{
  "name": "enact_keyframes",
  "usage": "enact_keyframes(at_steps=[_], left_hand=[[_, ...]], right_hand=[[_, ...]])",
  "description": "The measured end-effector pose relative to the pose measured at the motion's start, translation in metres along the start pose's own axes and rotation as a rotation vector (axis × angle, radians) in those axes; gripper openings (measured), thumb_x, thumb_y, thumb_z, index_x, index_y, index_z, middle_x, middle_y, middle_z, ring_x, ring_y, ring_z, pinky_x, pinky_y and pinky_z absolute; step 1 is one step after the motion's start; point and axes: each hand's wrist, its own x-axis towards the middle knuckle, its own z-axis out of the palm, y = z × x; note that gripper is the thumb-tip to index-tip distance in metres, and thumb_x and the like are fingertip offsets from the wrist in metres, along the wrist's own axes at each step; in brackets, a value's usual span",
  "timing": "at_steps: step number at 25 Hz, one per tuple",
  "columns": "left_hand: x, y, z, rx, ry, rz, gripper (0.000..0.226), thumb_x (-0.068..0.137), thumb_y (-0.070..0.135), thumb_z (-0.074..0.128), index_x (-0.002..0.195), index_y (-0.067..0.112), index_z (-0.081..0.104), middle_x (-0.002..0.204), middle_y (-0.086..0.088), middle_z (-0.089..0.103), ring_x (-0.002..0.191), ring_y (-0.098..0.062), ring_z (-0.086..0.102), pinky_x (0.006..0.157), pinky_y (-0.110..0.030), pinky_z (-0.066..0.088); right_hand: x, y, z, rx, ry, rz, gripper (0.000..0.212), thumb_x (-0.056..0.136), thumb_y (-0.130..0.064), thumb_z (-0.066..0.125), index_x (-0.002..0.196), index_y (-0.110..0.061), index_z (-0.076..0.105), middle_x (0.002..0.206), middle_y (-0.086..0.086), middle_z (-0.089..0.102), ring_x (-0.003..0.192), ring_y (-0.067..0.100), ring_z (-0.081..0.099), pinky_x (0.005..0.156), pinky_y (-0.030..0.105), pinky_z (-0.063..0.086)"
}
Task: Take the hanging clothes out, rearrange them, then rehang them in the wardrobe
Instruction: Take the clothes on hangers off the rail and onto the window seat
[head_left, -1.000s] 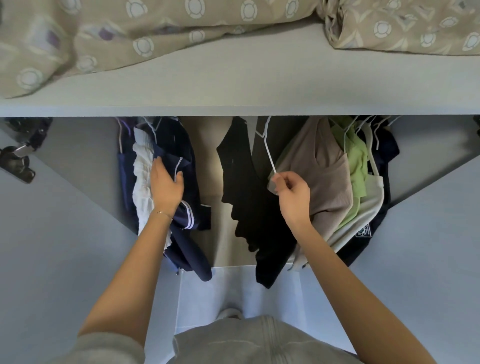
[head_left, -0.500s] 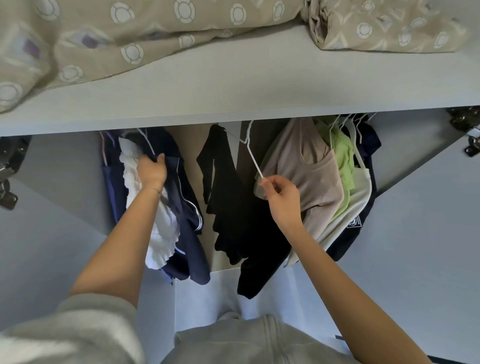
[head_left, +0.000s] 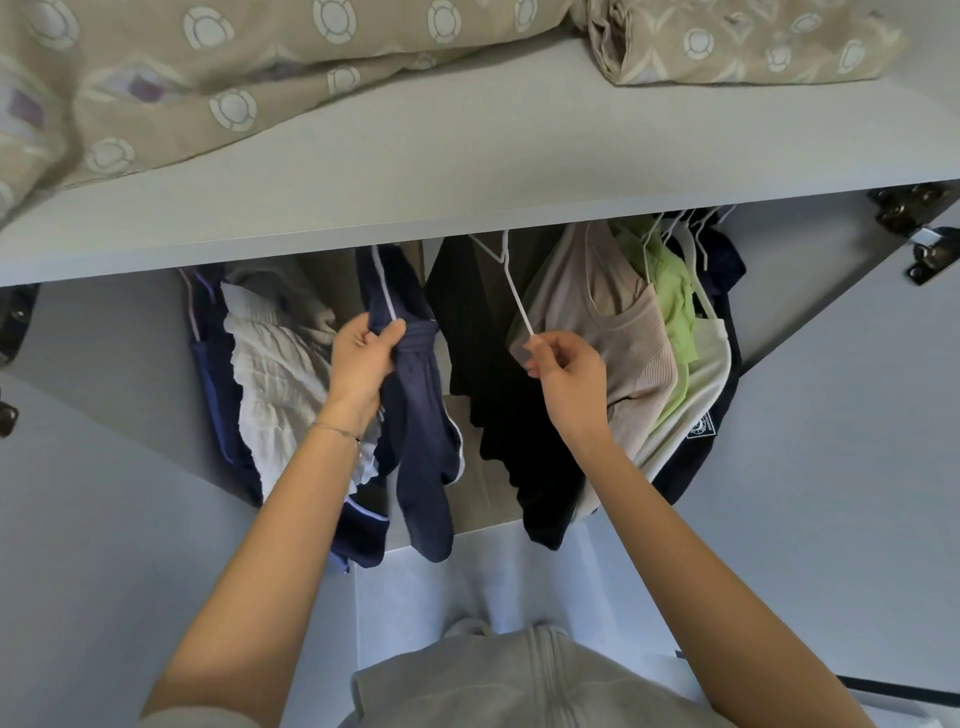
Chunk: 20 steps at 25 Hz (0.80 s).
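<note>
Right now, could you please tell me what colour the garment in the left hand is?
The garment is navy blue, clearest in the head view.

Grey shelf (head_left: 519, 156); rumpled beige patterned bedding (head_left: 234, 67) lies on it.

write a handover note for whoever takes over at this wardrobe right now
Left hand: grips the top of the navy garment, left of centre.
Right hand: pinches the lower end of a white hanger; the black garment seems to hang from it.
Elsewhere: the white ruffled garment hangs at far left; the beige ribbed top and green top hang at right, all under the shelf.
Done: no garment is out of the wardrobe.
Left: take the clothes out, rearrange them, rehang them.
</note>
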Motion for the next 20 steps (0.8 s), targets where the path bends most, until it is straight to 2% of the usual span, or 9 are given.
enact_keyframes(at_steps=[5, 6, 8, 10, 13, 16, 18, 20], left_hand=[[-0.035, -0.007, 0.046, 0.088, -0.172, -0.114, 0.016, 0.093, 0.005, 0.062, 0.107, 0.01, 0.067, 0.098, -0.007, 0.071, 0.095, -0.017, 0.067, 0.072, -0.018, 0.056], [-0.038, -0.007, 0.054, 0.09, -0.199, -0.121, 0.017, 0.092, 0.005, 0.063, 0.107, 0.01, 0.068, 0.099, -0.01, 0.071, 0.096, -0.018, 0.068, 0.074, -0.02, 0.056], [-0.043, -0.011, 0.068, 0.099, -0.252, -0.131, 0.015, 0.091, 0.005, 0.065, 0.105, 0.008, 0.069, 0.105, -0.023, 0.069, 0.101, -0.028, 0.068, 0.086, -0.032, 0.058], [-0.051, -0.017, 0.082, 0.162, -0.303, -0.115, 0.014, 0.09, 0.008, 0.067, 0.102, 0.003, 0.069, 0.108, -0.032, 0.064, 0.105, -0.036, 0.065, 0.09, -0.04, 0.057], [-0.073, -0.025, 0.107, 0.233, -0.405, -0.067, 0.023, 0.09, 0.008, 0.066, 0.104, -0.01, 0.063, 0.102, -0.032, 0.065, 0.1, -0.035, 0.066, 0.083, -0.034, 0.059], [-0.097, -0.033, 0.129, 0.275, -0.539, -0.045, 0.026, 0.093, 0.01, 0.063, 0.101, -0.014, 0.062, 0.098, -0.03, 0.067, 0.098, -0.034, 0.068, 0.083, -0.033, 0.059], [-0.114, -0.038, 0.14, 0.29, -0.603, -0.054, 0.028, 0.095, 0.014, 0.06, 0.098, -0.014, 0.062, 0.097, -0.031, 0.067, 0.098, -0.035, 0.068, 0.085, -0.034, 0.059], [-0.134, -0.043, 0.151, 0.304, -0.656, -0.067, 0.033, 0.098, 0.018, 0.056, 0.095, -0.014, 0.063, 0.098, -0.029, 0.067, 0.098, -0.032, 0.068, 0.087, -0.033, 0.058]], right_hand=[[-0.01, 0.008, -0.01, 0.015, 0.023, 0.023, 0.015, 0.097, -0.016, 0.053, 0.09, -0.012, 0.066, 0.074, -0.003, 0.066, 0.069, 0.001, 0.064, 0.072, 0.014, 0.051], [-0.013, 0.011, -0.011, -0.011, 0.024, 0.027, 0.016, 0.097, -0.017, 0.053, 0.09, -0.012, 0.066, 0.074, -0.006, 0.067, 0.07, 0.0, 0.064, 0.073, 0.014, 0.051], [-0.023, 0.02, -0.016, -0.093, 0.036, 0.025, 0.016, 0.098, -0.018, 0.052, 0.09, -0.014, 0.066, 0.074, -0.012, 0.066, 0.072, -0.003, 0.063, 0.073, 0.014, 0.05], [-0.036, 0.026, -0.023, -0.175, 0.062, 0.016, 0.018, 0.098, -0.017, 0.05, 0.09, -0.014, 0.066, 0.074, -0.014, 0.064, 0.072, -0.003, 0.062, 0.069, 0.013, 0.046], [-0.06, 0.031, -0.04, -0.229, 0.107, 0.053, 0.02, 0.099, -0.018, 0.049, 0.092, -0.011, 0.066, 0.076, -0.004, 0.066, 0.071, 0.009, 0.061, 0.068, 0.022, 0.047], [-0.086, 0.037, -0.065, -0.242, 0.164, 0.091, 0.019, 0.096, -0.027, 0.055, 0.091, -0.012, 0.066, 0.073, 0.001, 0.065, 0.068, 0.015, 0.06, 0.067, 0.03, 0.049], [-0.104, 0.042, -0.083, -0.263, 0.197, 0.115, 0.02, 0.089, -0.035, 0.065, 0.09, -0.015, 0.066, 0.074, -0.002, 0.066, 0.068, 0.011, 0.06, 0.064, 0.025, 0.048], [-0.121, 0.048, -0.101, -0.289, 0.236, 0.13, 0.019, 0.085, -0.035, 0.07, 0.089, -0.017, 0.066, 0.074, -0.005, 0.065, 0.067, 0.009, 0.058, 0.062, 0.021, 0.045]])
